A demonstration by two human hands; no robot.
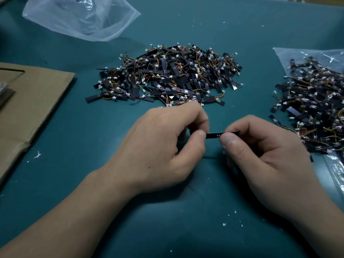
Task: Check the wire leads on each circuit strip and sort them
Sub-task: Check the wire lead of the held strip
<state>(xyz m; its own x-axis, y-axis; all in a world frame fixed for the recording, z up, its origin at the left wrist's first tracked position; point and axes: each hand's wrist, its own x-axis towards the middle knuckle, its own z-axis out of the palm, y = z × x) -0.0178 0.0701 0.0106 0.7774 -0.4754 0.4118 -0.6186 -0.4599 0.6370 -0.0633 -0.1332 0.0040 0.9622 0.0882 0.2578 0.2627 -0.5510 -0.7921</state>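
Note:
One small black circuit strip (214, 135) is held level between both hands above the teal mat. My left hand (163, 144) pinches its left end between thumb and curled fingers. My right hand (260, 155) pinches the right end under the thumb. The strip's wire leads are hidden behind my fingers. A large pile of black strips with coloured wires and white connectors (167, 75) lies just beyond my hands. A second pile (314, 112) spreads over a clear plastic bag at the right.
A clear plastic bag (80, 17) lies at the far left. Flattened brown cardboard (31, 101) covers the left edge of the teal mat (167, 220). Small white flecks dot the mat.

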